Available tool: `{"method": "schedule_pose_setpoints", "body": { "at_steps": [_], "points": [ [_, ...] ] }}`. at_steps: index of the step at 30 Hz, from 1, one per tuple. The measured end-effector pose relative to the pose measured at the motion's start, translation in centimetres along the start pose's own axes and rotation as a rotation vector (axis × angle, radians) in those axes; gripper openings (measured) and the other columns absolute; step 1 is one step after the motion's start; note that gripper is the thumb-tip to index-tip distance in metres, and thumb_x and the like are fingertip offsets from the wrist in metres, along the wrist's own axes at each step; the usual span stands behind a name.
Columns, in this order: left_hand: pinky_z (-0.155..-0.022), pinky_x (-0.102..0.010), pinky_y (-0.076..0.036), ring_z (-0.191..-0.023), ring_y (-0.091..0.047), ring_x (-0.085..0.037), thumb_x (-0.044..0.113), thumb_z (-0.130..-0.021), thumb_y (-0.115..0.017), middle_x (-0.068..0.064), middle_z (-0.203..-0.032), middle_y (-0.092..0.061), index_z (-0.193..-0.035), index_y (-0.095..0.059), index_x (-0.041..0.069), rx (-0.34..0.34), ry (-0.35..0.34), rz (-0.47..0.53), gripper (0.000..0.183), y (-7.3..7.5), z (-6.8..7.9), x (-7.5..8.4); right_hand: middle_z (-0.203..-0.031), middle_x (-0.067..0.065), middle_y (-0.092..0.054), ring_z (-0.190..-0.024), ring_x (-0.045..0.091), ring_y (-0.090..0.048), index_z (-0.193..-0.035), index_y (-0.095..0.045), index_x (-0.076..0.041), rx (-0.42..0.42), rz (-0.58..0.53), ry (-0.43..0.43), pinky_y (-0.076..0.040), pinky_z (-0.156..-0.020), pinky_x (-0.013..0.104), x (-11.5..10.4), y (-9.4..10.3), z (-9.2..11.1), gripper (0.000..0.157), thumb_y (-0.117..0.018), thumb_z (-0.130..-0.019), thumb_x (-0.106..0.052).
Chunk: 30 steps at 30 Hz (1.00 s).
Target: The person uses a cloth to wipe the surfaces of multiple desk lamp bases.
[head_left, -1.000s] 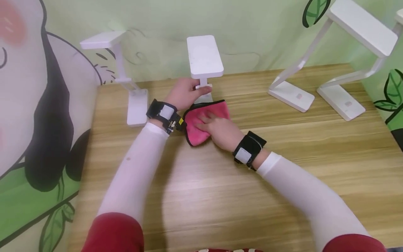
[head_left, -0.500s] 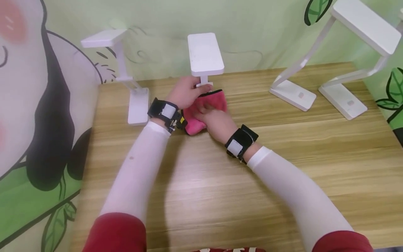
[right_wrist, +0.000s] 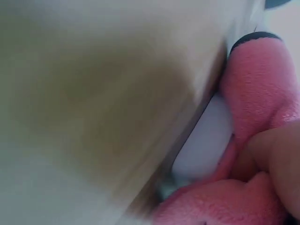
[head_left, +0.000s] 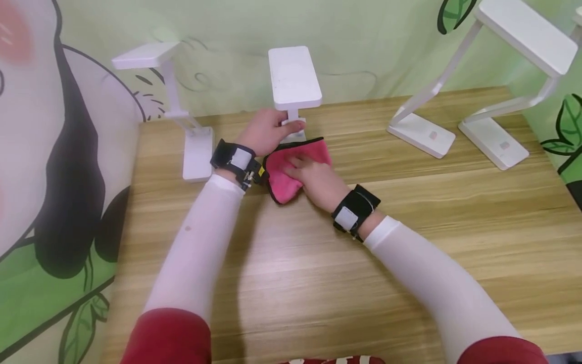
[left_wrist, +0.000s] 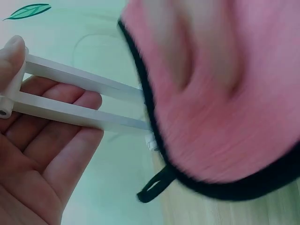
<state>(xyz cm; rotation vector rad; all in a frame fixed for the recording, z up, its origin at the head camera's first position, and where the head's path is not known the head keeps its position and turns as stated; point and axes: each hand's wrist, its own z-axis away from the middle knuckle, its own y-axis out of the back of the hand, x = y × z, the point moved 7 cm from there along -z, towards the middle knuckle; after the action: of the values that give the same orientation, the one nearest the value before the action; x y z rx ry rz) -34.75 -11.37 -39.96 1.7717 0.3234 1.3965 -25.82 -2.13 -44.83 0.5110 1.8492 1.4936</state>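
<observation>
Head view takes in the most: a painted green wall (head_left: 354, 30) on the far side and a wooden table (head_left: 291, 283) in front of it. White lamps stand on the table: a left lamp (head_left: 198, 154), two right lamps (head_left: 420, 134), and the middle lamp (head_left: 295, 76) between them, near the far edge. A pink cloth (head_left: 284, 182) covers the near part of the middle lamp's base. The left hand (head_left: 263, 132) grips that lamp's stem; only the left wrist view reveals fingers curled behind its twin bars (left_wrist: 79, 111). The right hand (head_left: 320, 182) grasps the cloth against the base. Right wrist view alone shows the base's white side (right_wrist: 206, 140) between cloth folds. A black loop (left_wrist: 167, 175) on the cloth's edge appears only from the left wrist.
</observation>
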Motion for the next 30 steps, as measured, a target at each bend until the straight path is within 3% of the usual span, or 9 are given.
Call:
{"method": "schedule_pose_setpoints", "body": {
  "at_steps": [3, 8, 15, 19, 22, 25, 30],
  "points": [
    [-0.059, -0.029, -0.037, -0.066, -0.046, -0.016, 0.043, -0.099, -0.06, -0.006, -0.07, -0.055, -0.099, -0.072, 0.01, -0.002, 0.0, -0.003, 0.035, 0.0, 0.0, -0.1, -0.147, 0.009, -0.048, -0.135, 0.025, -0.039, -0.142, -0.054, -0.017, 0.027, 0.0, -0.005, -0.044, -0.103, 0.042, 1.3, 0.0, -1.8, 0.048, -0.049, -0.099, 0.003],
    [-0.061, -0.029, -0.037, -0.069, -0.047, -0.016, 0.046, -0.098, -0.059, -0.005, -0.071, -0.054, -0.097, -0.071, 0.009, 0.004, 0.019, -0.001, 0.038, -0.1, 0.0, -0.4, -0.149, 0.006, -0.047, -0.135, 0.021, -0.039, -0.146, -0.049, -0.018, 0.03, -0.003, -0.04, -0.043, -0.105, 0.038, 2.4, -0.2, -3.2, 0.048, -0.045, -0.102, 0.002],
    [-0.058, -0.027, -0.035, -0.066, -0.045, -0.016, 0.045, -0.099, -0.059, -0.007, -0.073, -0.055, -0.1, -0.069, 0.016, 0.015, 0.029, -0.006, 0.031, 0.1, -0.1, -0.5, -0.146, 0.01, -0.05, -0.135, 0.027, -0.04, -0.142, -0.054, -0.017, -0.032, -0.006, -0.061, -0.046, -0.102, 0.045, 0.9, 0.3, -0.5, 0.045, -0.054, -0.099, -0.005],
    [-0.054, -0.027, -0.031, -0.06, -0.038, -0.016, 0.047, -0.099, -0.057, -0.004, -0.065, -0.041, -0.097, -0.068, 0.01, 0.019, 0.013, -0.028, 0.039, 0.1, -0.1, -0.5, -0.145, 0.011, -0.05, -0.136, 0.028, -0.038, -0.14, -0.056, -0.015, -0.077, -0.025, -0.065, -0.042, -0.105, 0.046, -0.2, 0.3, 2.1, 0.042, -0.054, -0.099, -0.005],
    [-0.053, -0.028, -0.028, -0.059, -0.034, -0.015, 0.046, -0.099, -0.057, -0.002, -0.063, -0.035, -0.092, -0.067, 0.007, 0.034, -0.001, -0.059, 0.041, 0.5, -0.1, -0.5, -0.145, 0.012, -0.05, -0.137, 0.028, -0.037, -0.14, -0.056, -0.014, -0.067, -0.029, -0.051, -0.041, -0.107, 0.046, -0.6, 0.3, 2.9, 0.044, -0.053, -0.098, -0.002],
    [-0.053, -0.028, -0.027, -0.058, -0.034, -0.016, 0.045, -0.099, -0.058, -0.002, -0.062, -0.034, -0.087, -0.065, 0.008, 0.041, -0.003, -0.084, 0.04, 0.5, -0.1, -0.5, -0.145, 0.012, -0.05, -0.136, 0.027, -0.037, -0.14, -0.056, -0.013, -0.037, -0.049, -0.047, -0.042, -0.106, 0.045, -0.4, 0.1, 2.5, 0.047, -0.053, -0.096, 0.0],
    [-0.054, -0.028, -0.031, -0.059, -0.041, -0.016, 0.045, -0.098, -0.06, -0.002, -0.063, -0.043, -0.091, -0.068, 0.011, 0.031, -0.005, -0.083, 0.036, 0.2, -0.1, -0.3, -0.144, 0.011, -0.051, -0.136, 0.027, -0.037, -0.139, -0.057, -0.009, 0.018, -0.092, -0.065, -0.04, -0.108, 0.044, 1.6, 0.0, -0.2, 0.05, -0.053, -0.091, 0.006]
  ]
}}
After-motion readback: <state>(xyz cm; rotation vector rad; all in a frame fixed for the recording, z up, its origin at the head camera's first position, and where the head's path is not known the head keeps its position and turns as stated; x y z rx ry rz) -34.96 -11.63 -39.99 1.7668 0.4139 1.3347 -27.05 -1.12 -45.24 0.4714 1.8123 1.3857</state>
